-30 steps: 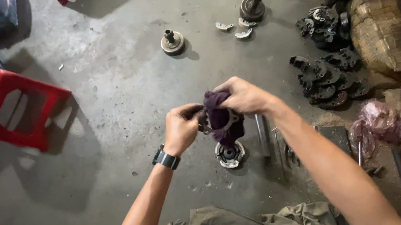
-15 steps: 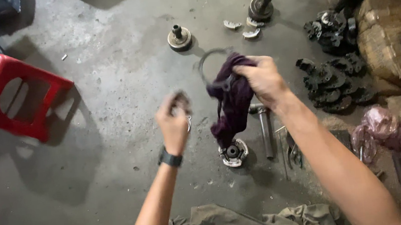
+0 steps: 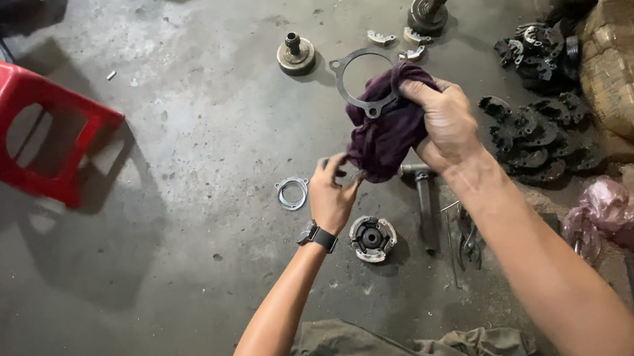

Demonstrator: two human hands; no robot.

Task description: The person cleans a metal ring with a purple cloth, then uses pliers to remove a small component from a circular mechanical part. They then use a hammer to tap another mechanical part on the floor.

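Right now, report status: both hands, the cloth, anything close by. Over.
Right hand grips dark purple cloth with flat metal ring plate. Left hand touches cloth's lower edge. Small metal ring on floor beside.

The purple rag (image 3: 387, 126) covers part of the flat ring plate (image 3: 360, 79) and most of the right hand's (image 3: 446, 119) palm. The red stool (image 3: 4, 118) is cut off at the left edge. The dark parts (image 3: 530, 130) at the right blur together.

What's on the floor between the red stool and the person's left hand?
In the head view, only a small metal ring plate on bare concrete floor, close beside the left hand.
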